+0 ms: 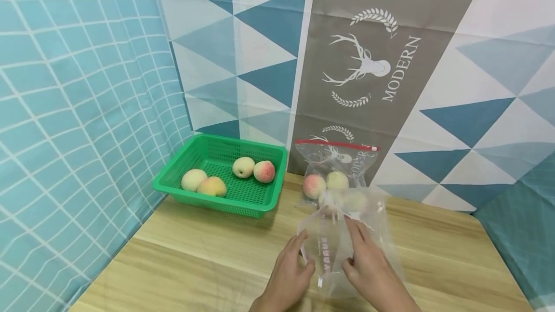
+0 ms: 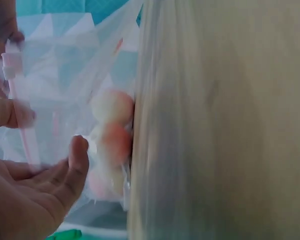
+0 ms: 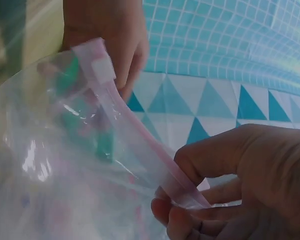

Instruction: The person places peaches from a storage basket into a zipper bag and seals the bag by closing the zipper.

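Note:
A clear slider zip bag (image 1: 325, 249) with a pale pink strip is held over the table's front, its mouth towards me. My right hand (image 1: 370, 266) pinches the strip edge between thumb and fingers, as the right wrist view shows with the bag (image 3: 140, 135) and hand (image 3: 255, 180). My left hand (image 1: 286, 271) is at the opposite edge, thumb and fingers spread apart, touching the film; in the left wrist view this hand (image 2: 35, 195) has one finger behind the film. The white slider (image 1: 320, 282) hangs at the near end of the strip.
Behind stands a clear bag with a red strip (image 1: 336, 144), holding several peaches (image 1: 314, 186). A green plastic basket (image 1: 277, 191) with several peaches (image 1: 212, 186) stands at the back left on the wooden table (image 1: 186, 259). Patterned cloth (image 1: 264, 32) hangs behind.

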A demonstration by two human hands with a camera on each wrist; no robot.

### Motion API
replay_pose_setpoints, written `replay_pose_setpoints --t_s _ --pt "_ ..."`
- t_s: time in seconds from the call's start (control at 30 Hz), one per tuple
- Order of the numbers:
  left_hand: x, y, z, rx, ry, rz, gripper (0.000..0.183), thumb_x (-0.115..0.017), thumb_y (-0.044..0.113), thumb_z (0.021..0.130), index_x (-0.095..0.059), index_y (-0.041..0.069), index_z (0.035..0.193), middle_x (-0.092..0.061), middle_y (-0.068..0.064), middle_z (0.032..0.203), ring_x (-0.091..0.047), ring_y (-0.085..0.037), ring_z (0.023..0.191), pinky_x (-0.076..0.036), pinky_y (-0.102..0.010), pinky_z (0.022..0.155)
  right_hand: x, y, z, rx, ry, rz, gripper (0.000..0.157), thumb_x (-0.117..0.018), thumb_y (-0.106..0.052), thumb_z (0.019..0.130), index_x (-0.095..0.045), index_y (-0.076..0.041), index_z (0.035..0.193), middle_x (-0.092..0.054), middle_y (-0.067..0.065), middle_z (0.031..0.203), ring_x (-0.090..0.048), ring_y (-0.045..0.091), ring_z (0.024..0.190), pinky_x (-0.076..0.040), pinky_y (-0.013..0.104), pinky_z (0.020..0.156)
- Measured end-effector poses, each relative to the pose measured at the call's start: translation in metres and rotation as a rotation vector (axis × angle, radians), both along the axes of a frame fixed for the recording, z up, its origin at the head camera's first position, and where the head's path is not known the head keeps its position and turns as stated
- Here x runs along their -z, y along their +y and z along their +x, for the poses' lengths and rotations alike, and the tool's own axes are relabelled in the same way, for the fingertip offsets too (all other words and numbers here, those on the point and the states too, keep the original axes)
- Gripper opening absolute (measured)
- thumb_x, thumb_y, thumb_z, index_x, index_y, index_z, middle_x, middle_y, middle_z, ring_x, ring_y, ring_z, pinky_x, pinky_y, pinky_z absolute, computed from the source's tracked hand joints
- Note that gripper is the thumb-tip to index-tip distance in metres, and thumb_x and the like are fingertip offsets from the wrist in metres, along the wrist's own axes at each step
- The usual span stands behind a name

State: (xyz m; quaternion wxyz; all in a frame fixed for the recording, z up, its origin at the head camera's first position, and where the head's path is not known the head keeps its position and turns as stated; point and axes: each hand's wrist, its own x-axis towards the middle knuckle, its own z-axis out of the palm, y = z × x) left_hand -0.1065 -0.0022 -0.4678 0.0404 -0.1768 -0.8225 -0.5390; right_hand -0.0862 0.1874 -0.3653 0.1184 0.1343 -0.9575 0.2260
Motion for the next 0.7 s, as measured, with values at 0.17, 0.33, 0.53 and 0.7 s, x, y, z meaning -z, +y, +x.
replay_pose_setpoints --t_s 0.17,0.33,0.53,0.7 --pt "-0.001 -0.017 -0.002 -0.105 0.004 -0.017 0.047 -0.060 0.031 0.100 -0.058 -0.001 0.134 -0.063 -0.010 0.125 -0.061 -0.007 0.087 -0.055 -0.033 0.074 -0.002 0.012 0.002 0.036 0.039 -0.031 0.079 -0.071 0.012 0.067 -0.045 0.002 0.142 -0.054 0.020 0.136 -0.050 0.011 0.072 -0.045 0.025 0.059" --pt "-0.003 -0.024 -0.002 -0.029 0.086 -0.031 0.038 -0.058 0.030 0.101 -0.064 0.002 0.126 -0.066 -0.009 0.120 -0.060 -0.004 0.091 -0.054 -0.024 0.072 -0.004 0.014 0.002 -0.051 -0.021 -0.078 0.082 -0.069 0.013 0.069 -0.043 -0.002 0.145 -0.054 0.015 0.135 -0.046 0.003 0.070 -0.043 0.021 0.058" --pt "-0.011 -0.018 0.001 0.010 0.160 -0.008 0.025 -0.055 0.025 0.103 -0.069 0.009 0.116 -0.064 0.000 0.116 -0.059 -0.003 0.092 -0.050 -0.016 0.065 0.000 0.018 0.001 -0.216 -0.055 -0.223 0.090 -0.072 0.019 0.069 -0.040 -0.006 0.150 -0.055 0.009 0.123 -0.043 -0.003 0.061 -0.044 0.021 0.052" --pt "-0.016 -0.012 0.002 -0.027 0.192 -0.012 0.020 -0.056 0.021 0.103 -0.073 0.012 0.105 -0.064 0.003 0.110 -0.060 -0.002 0.090 -0.049 -0.014 0.062 0.010 0.023 -0.006 -0.327 -0.029 -0.303 0.089 -0.073 0.019 0.070 -0.039 -0.003 0.149 -0.056 0.014 0.117 -0.047 -0.003 0.060 -0.048 0.022 0.051"
